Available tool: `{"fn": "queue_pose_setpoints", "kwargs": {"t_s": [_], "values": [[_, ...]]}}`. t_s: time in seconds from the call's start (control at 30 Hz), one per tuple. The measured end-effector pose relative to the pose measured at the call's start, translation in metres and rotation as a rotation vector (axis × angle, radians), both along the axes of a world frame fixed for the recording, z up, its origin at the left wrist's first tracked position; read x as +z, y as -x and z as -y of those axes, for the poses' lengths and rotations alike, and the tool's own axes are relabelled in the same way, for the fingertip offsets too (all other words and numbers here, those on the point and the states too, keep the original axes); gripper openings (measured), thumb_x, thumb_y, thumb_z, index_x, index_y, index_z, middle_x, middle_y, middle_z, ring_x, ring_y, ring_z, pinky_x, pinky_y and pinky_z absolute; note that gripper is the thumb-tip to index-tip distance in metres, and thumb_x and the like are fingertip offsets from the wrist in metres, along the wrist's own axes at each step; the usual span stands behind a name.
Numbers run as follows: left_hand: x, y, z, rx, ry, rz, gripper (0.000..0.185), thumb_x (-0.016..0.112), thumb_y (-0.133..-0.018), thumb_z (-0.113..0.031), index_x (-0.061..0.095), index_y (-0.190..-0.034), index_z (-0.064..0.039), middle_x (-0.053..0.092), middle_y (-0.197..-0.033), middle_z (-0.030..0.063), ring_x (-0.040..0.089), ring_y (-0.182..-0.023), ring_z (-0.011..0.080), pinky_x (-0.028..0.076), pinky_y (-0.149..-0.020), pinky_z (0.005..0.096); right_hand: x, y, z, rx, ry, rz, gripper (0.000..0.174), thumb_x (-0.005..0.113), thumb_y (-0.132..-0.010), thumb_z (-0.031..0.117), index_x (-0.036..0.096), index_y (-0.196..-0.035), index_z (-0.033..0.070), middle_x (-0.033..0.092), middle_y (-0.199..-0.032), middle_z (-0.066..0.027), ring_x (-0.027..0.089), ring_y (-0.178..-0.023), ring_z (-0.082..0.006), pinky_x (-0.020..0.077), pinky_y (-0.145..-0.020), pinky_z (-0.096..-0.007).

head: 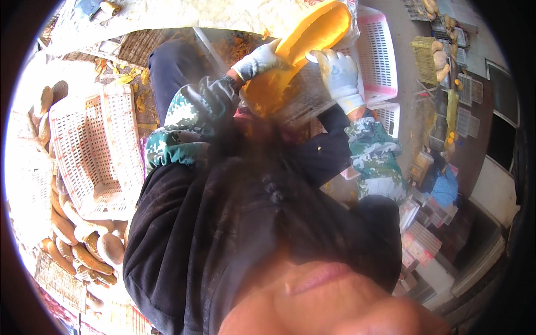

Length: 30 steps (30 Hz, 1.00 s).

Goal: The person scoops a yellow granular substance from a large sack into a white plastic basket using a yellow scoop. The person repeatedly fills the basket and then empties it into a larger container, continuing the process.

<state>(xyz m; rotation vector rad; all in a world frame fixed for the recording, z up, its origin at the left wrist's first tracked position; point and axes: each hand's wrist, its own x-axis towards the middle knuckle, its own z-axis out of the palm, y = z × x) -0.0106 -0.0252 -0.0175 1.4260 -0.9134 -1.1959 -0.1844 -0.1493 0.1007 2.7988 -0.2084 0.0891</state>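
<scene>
My left hand (264,60), in a pale knit work glove, grips the side of a halved long-neck squash (287,50). The orange squash is tilted, with its hollowed cavity facing up at the far end. My right hand (338,75), in a stained glove of the same kind, holds a small tool (311,57) with a rounded, shiny end, perhaps a spoon. Most of the tool is hidden in the fist. Its tip is close to the right rim of the squash; I cannot tell whether they touch. Below the squash, blur hides part of my lap.
A white perforated plastic crate (98,150) stands at left, above several whole squashes (88,251). A pink-rimmed crate (379,54) is right of my right hand. A sheet-covered surface (188,14) lies ahead. Orange scraps (130,77) litter the ground.
</scene>
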Motion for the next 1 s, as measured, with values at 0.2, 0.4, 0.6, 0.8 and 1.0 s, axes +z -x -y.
{"fn": "queue_pose_setpoints", "kwargs": {"t_s": [0.2,0.4,0.6,0.8,1.0], "values": [[-0.021,0.0,0.004,0.019,0.061,-0.085,0.06,0.081,-0.08,-0.009,0.055,-0.134,-0.006,0.067,-0.118,0.0064,0.061,-0.106,0.0148,0.05,-0.092,0.0312,-0.011,-0.001,-0.044,0.05,-0.075,0.239,0.026,0.064,-0.084,0.015,0.065,-0.11,0.017,0.066,-0.101,-0.0008,0.065,-0.081,-0.0212,0.0495,-0.066,-0.0365],[-0.025,0.0,0.006,0.022,0.087,-0.069,0.054,0.08,-0.081,-0.011,0.057,-0.129,-0.004,0.068,-0.114,0.0081,0.061,-0.104,0.0156,0.05,-0.091,0.0314,-0.039,0.013,-0.095,0.148,-0.115,0.292,0.032,0.062,-0.084,0.018,0.065,-0.116,0.019,0.063,-0.113,0.002,0.061,-0.084,-0.0168,0.0471,-0.072,-0.0336],[-0.02,-0.009,0.004,0.027,0.074,-0.053,0.056,0.082,-0.077,-0.017,0.059,-0.126,-0.003,0.07,-0.108,0.0106,0.065,-0.097,0.019,0.053,-0.085,0.0331,-0.064,0.045,-0.103,0.153,-0.188,0.164,0.035,0.062,-0.083,0.018,0.064,-0.118,0.018,0.064,-0.113,0.0012,0.06,-0.08,-0.0169,0.0477,-0.069,-0.0337],[-0.029,-0.011,0.006,-0.051,0.162,0.104,0.044,0.079,-0.084,-0.019,0.063,-0.123,-0.005,0.065,-0.114,0.0055,0.061,-0.1,0.0164,0.05,-0.089,0.0303,-0.056,0.089,-0.084,-0.031,-0.231,0.086,0.032,0.065,-0.079,0.012,0.066,-0.11,0.02,0.064,-0.103,-0.0001,0.061,-0.077,-0.0213,0.0489,-0.067,-0.0357],[-0.009,-0.01,0.004,-0.013,0.042,-0.37,0.058,0.084,-0.075,-0.011,0.058,-0.127,-0.003,0.068,-0.107,0.0079,0.064,-0.095,0.0174,0.054,-0.085,0.0321,-0.036,0.072,-0.03,-0.112,-0.196,0.347,0.042,0.07,-0.072,0.004,0.066,-0.111,0.016,0.066,-0.104,-0.003,0.065,-0.085,-0.0273,0.051,-0.071,-0.0405]]}}
